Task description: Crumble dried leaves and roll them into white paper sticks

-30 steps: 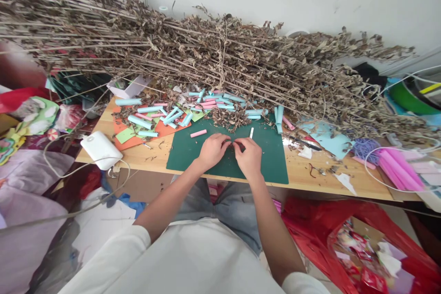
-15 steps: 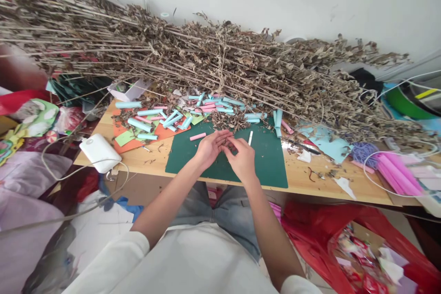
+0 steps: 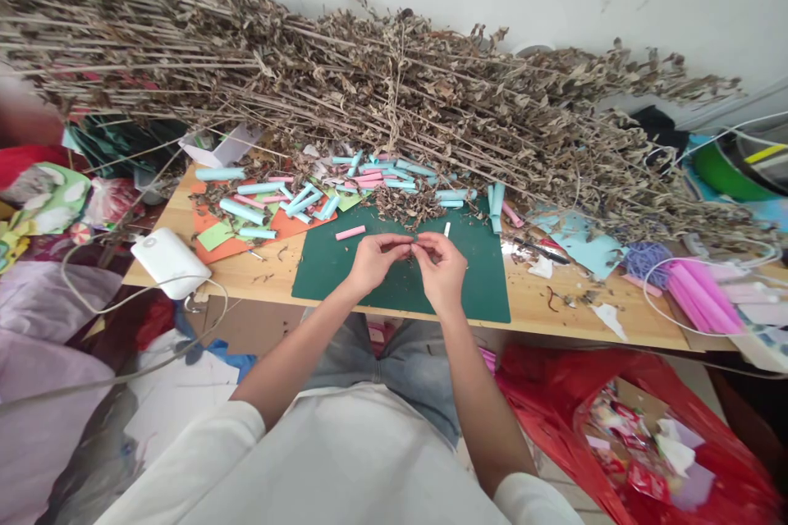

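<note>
Green cutting mat (image 3: 345,275) on desk (image 3: 554,308): left hand (image 3: 369,261) and right hand (image 3: 444,269) meet fingertip to fingertip, pinching a tiny dark piece (image 3: 414,247) between them, too small to identify.

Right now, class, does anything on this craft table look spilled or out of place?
Yes: crumbled dry leaf bits lie spilled over the green cutting mat and among the rolled paper tubes, shed beneath the huge dried branch bundle lying across the table.

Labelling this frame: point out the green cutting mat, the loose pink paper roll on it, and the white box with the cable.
green cutting mat (image 3: 480,279), head view, bare right part.
pink paper roll (image 3: 350,233), head view, its middle.
white box (image 3: 169,261), head view, top face.
</note>
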